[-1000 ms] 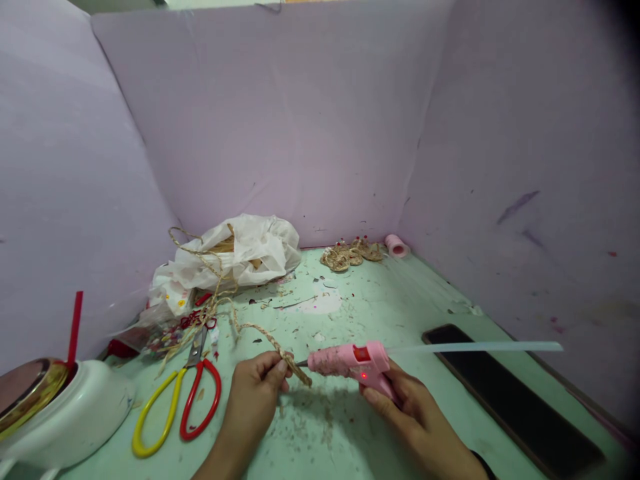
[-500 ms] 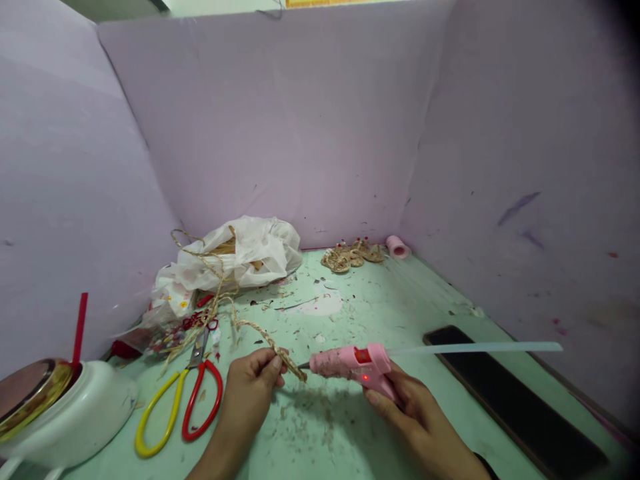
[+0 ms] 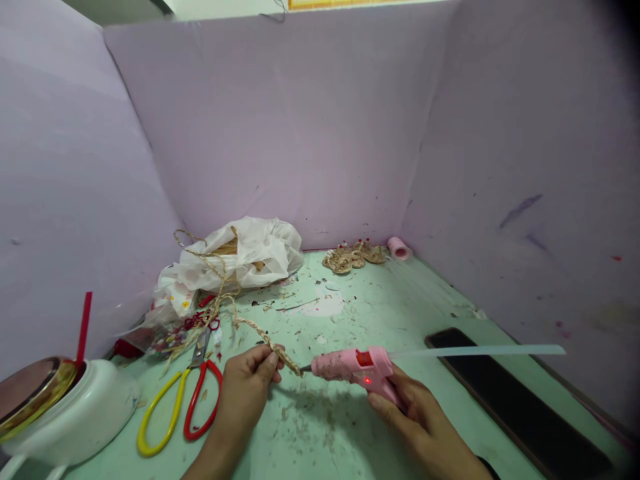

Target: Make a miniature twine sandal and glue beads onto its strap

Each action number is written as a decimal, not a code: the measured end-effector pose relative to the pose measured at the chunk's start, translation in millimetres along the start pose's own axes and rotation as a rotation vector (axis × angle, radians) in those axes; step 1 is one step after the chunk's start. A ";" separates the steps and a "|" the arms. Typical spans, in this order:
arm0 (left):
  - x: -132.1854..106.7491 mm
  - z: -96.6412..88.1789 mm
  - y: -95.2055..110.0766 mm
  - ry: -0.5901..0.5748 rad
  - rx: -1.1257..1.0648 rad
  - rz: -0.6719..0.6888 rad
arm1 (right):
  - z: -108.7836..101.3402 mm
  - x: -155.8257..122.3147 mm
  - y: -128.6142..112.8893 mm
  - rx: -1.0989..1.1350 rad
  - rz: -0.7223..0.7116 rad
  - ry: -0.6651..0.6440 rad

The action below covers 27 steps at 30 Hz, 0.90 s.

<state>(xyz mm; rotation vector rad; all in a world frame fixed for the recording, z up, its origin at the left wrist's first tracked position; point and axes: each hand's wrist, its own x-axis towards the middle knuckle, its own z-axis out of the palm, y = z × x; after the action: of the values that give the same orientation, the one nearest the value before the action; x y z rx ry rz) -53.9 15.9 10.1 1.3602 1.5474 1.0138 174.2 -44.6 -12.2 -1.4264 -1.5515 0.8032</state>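
My left hand [image 3: 246, 393] pinches the end of a braided jute cord [image 3: 270, 345] that trails back to a tangle beside a white plastic bag [image 3: 245, 252]. My right hand [image 3: 417, 417] grips the handle of a pink hot glue gun [image 3: 353, 365] with its red light on. The gun's nozzle points left and touches the cord's free end just past my left fingers. A long clear glue stick [image 3: 480, 350] juts from the back of the gun to the right.
Scissors with one yellow and one red handle [image 3: 173, 407] lie left of my left hand. A white pot with a gold lid [image 3: 65, 407] stands at the near left. A dark phone [image 3: 520, 407] lies at right. Coiled jute pieces [image 3: 350, 257] and a pink spool [image 3: 399, 248] sit by the back wall.
The cord's free end sticks out less past my left fingers than before. The glue gun's nozzle stays against it, and both hands have barely moved.
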 end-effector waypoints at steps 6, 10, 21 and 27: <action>0.6 -1.8 1.4 0.020 -0.020 -0.020 | -2.7 0.1 -1.9 0.021 0.042 0.001; 1.7 -2.0 -1.1 0.028 -0.035 -0.008 | -2.2 0.8 -1.9 0.026 0.068 -0.010; -3.9 -4.2 12.8 -0.053 -0.166 -0.047 | -8.0 15.8 -15.0 0.225 0.101 -0.007; -5.3 -3.0 8.4 -0.111 -0.076 -0.100 | -1.1 77.9 -21.1 0.179 0.371 -0.013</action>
<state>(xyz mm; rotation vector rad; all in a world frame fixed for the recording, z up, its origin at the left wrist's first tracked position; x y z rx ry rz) -53.5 11.2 19.4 1.2528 1.4658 0.9113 167.6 29.1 19.9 -1.5969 -1.2037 1.1418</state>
